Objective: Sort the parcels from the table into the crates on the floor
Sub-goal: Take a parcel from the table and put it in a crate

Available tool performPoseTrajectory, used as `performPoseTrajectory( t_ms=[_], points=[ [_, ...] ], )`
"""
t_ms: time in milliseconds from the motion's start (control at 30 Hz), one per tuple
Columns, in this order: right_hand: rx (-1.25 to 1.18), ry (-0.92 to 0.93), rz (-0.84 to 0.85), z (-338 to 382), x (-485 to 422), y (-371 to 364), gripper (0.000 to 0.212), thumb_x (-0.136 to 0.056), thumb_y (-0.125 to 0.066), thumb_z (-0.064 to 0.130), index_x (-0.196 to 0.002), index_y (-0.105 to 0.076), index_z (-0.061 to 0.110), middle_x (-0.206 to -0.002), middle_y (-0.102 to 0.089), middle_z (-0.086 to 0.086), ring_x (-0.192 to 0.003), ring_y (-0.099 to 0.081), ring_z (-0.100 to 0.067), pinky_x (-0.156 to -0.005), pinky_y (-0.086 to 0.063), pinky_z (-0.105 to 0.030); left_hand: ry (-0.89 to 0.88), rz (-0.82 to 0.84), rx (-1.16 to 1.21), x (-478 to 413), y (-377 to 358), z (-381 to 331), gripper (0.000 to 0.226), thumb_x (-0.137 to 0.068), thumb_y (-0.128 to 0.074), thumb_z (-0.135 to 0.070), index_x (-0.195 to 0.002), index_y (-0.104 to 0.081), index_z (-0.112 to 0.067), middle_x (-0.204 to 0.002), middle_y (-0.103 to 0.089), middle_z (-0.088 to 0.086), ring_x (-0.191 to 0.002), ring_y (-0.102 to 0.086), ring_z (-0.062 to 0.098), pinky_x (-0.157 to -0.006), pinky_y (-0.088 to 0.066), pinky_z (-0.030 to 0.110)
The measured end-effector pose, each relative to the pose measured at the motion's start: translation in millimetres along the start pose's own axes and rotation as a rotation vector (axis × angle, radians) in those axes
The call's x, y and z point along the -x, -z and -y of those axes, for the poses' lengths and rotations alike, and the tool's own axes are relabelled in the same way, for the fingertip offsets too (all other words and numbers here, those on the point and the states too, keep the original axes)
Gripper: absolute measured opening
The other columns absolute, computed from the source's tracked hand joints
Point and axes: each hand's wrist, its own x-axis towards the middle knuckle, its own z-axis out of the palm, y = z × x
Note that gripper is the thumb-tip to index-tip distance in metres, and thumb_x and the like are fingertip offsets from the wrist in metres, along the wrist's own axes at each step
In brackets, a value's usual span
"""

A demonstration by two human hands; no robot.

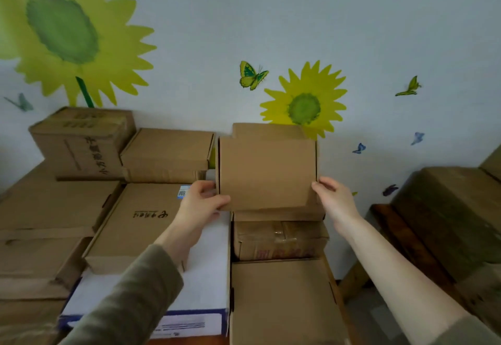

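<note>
Two forearms are seen reaching forward from the bottom edge, the left one covered by an olive-green sleeve (130,296), the right one bare almost to the elbow. Between the hands a small cardboard parcel (267,173) is held upright, its broad plain face turned toward the camera. The left hand (200,201) is curled round the parcel's lower left corner, with the thumb laid on the front face. The right hand (334,201) is curled round the lower right edge.

The parcel is held just over a stack at the right of the pile. A thin flat box (279,215) lies directly beneath it, then a taped parcel (279,241) with red print, and a large flat box (282,301) is nearest the camera. Whether the held parcel touches the thin flat box cannot be told.

To the left a white box (206,277) with a blue edge is seen, and a lettered box (141,222) bearing black characters lies on it. Further brown boxes (40,209) are piled at the far left. A tall box (81,144) and a rear flat box (168,149) are set against the wall (271,19), which is painted with yellow sunflowers (305,106) and butterflies (252,76). More cartons (447,222) are stacked at the right edge.
</note>
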Motion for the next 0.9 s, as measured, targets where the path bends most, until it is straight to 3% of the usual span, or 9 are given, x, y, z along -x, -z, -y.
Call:
performPoseTrajectory(
  t_ms=[100, 233, 333, 400, 467, 567, 700, 767, 900],
  points=[
    [-0.141, -0.039, 0.052, 20.1, 7.6, 2.3, 0.039, -0.097, -0.048, 0.029, -0.133, -0.050, 0.013, -0.137, -0.051, -0.007, -0.122, -0.050, -0.025, -0.098, -0.037, -0.034, -0.295, -0.033, -0.044, 19.3, 12.5, -17.6, 0.040, -0.079, -0.067, 0.005, -0.110, -0.048, -0.013, -0.094, -0.061, -0.004, -0.084, -0.061, 0.006, -0.069, -0.053, 0.014],
    [-0.747, -0.257, 0.380, 46.4, 15.8, -3.0, 0.054, -0.098, -0.032, 0.049, -0.136, -0.036, 0.011, -0.123, -0.055, -0.023, -0.098, -0.059, -0.034, -0.075, -0.052, -0.043, -0.658, -0.120, -0.332, 30.9, 27.3, -28.4, 0.047, -0.077, -0.065, 0.008, -0.094, -0.048, -0.033, -0.098, -0.053, -0.017, -0.092, -0.055, 0.001, -0.071, -0.047, 0.010],
    [-0.925, -0.256, 0.475, 60.9, 18.2, -10.7, 0.054, -0.094, -0.038, 0.054, -0.119, -0.049, 0.007, -0.099, -0.064, -0.017, -0.087, -0.063, -0.029, -0.066, -0.054, -0.039, -0.899, -0.195, -0.582, 32.5, 37.0, -26.0, 0.047, -0.068, -0.065, 0.017, -0.098, -0.056, -0.018, -0.106, -0.052, -0.007, -0.102, -0.055, 0.017, -0.087, -0.041, 0.019],
    [-0.793, -0.197, 0.449, 64.9, 19.8, -21.3, 0.031, -0.092, -0.051, 0.041, -0.105, -0.060, 0.014, -0.084, -0.069, -0.005, -0.074, -0.062, -0.019, -0.063, -0.052, -0.028, -0.955, -0.154, -0.697, 32.1, 41.9, -23.1, 0.056, -0.065, -0.066, 0.018, -0.103, -0.052, -0.022, -0.119, -0.052, 0.007, -0.113, -0.049, 0.021, -0.093, -0.039, 0.027],
    [-0.635, -0.187, 0.397, 64.8, 19.0, -30.6, 0.011, -0.091, -0.057, 0.022, -0.097, -0.063, 0.016, -0.069, -0.071, 0.001, -0.061, -0.063, -0.013, -0.059, -0.048, -0.024, -0.914, -0.056, -0.724, 35.0, 45.7, -22.3, 0.061, -0.067, -0.066, 0.014, -0.101, -0.046, -0.032, -0.133, -0.043, 0.007, -0.121, -0.040, 0.015, -0.096, -0.032, 0.015],
    [-0.654, -0.166, 0.352, 67.0, 20.9, -32.9, 0.014, -0.089, -0.052, 0.007, -0.086, -0.061, 0.017, -0.062, -0.069, 0.001, -0.050, -0.064, -0.009, -0.048, -0.049, -0.019, -0.724, 0.111, -0.610, 47.5, 49.8, -23.3, 0.055, -0.074, -0.062, 0.007, -0.097, -0.048, -0.041, -0.140, -0.028, -0.009, -0.127, -0.033, 0.003, -0.089, -0.029, -0.003],
    [-0.607, -0.040, 0.401, 66.8, 25.9, -28.7, 0.030, -0.089, -0.050, 0.003, -0.108, -0.062, 0.022, -0.075, -0.069, 0.003, -0.055, -0.063, -0.006, -0.048, -0.048, -0.021, -0.353, 0.155, -0.116, 54.1, 54.5, -26.7, 0.041, -0.089, -0.057, -0.006, -0.119, -0.047, -0.032, -0.127, -0.053, -0.007, -0.115, -0.056, 0.011, -0.092, -0.050, 0.025],
    [-0.577, -0.003, 0.433, 65.3, 27.7, -29.1, 0.038, -0.088, -0.050, 0.002, -0.116, -0.059, 0.026, -0.077, -0.070, 0.004, -0.055, -0.062, -0.005, -0.049, -0.047, -0.021, -0.239, 0.071, -0.101, 50.7, 54.4, -26.0, 0.046, -0.091, -0.056, -0.018, -0.133, -0.041, -0.029, -0.123, -0.058, -0.001, -0.109, -0.059, 0.014, -0.094, -0.051, 0.038],
    [-0.541, 0.010, 0.461, 62.9, 30.8, -32.3, 0.046, -0.087, -0.051, 0.001, -0.123, -0.056, 0.030, -0.078, -0.069, 0.004, -0.055, -0.060, -0.005, -0.056, -0.046, -0.025, -0.177, 0.031, -0.195, 48.8, 49.6, -21.0, 0.046, -0.092, -0.056, -0.019, -0.136, -0.042, -0.024, -0.118, -0.063, 0.002, -0.100, -0.063, 0.014, -0.087, -0.054, 0.036]
  ],
)
